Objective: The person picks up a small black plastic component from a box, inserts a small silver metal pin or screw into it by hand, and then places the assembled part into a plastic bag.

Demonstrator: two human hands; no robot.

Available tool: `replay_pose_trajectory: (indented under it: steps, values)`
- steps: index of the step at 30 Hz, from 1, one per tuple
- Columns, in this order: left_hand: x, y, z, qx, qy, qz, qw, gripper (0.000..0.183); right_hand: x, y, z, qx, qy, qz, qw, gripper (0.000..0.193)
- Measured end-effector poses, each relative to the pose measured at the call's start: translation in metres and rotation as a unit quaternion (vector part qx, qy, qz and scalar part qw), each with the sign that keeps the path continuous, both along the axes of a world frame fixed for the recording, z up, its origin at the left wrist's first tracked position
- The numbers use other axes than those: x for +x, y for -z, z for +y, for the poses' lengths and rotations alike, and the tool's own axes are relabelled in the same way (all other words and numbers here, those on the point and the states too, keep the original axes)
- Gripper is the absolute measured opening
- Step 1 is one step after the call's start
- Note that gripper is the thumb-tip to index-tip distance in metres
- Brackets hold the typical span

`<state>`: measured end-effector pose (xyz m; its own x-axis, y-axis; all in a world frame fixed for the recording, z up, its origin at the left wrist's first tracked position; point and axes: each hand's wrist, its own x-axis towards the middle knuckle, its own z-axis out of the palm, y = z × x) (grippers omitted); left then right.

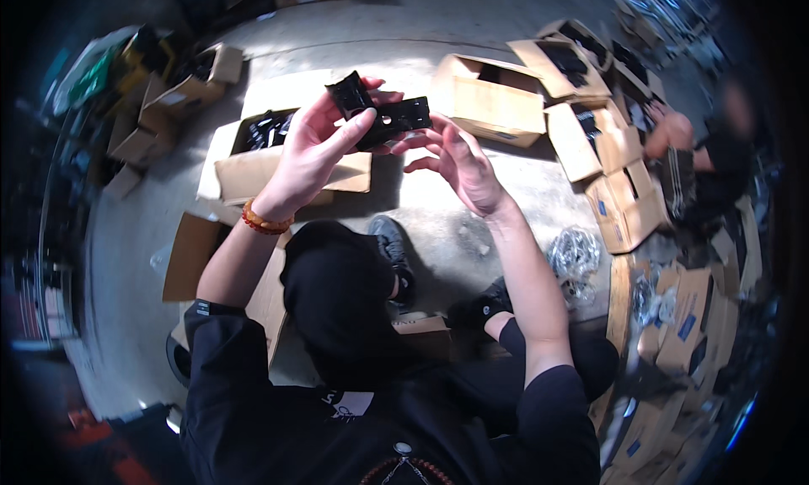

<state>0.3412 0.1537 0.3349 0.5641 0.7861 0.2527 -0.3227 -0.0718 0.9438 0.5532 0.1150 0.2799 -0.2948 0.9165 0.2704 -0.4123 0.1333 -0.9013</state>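
In front of me, my left hand (316, 148) grips a glossy black bracket (400, 121), its thumb pressed on the near face. The piece has two flat arms set at an angle and a round hole near the middle. My right hand (468, 169) is at the bracket's right end, fingers apart, with fingertips at or just behind its edge. Whether they touch it I cannot tell for sure. Below my left hand stands an open cardboard box (291, 177) with several black parts (270, 129) inside.
Open cartons (493, 101) stand ahead to the right, some holding black parts. At the right edge another person (716, 160) sits beside a carton (628, 207). Clear plastic bags (575, 253) lie on the concrete floor. More boxes (173, 97) are at the far left.
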Motion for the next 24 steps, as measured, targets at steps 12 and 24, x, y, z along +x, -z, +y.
replay_pose_trajectory:
  steps: [12,24]
  values:
    - [0.234,0.053,0.019,0.441,0.122,0.157,0.875,0.030,0.181,0.084,-0.065,-0.152,0.514,0.151,0.831,0.038]
    - [0.236,0.149,0.009,0.085,0.397,0.311,0.859,0.035,0.195,0.139,-0.093,-0.255,0.483,0.136,0.826,0.023]
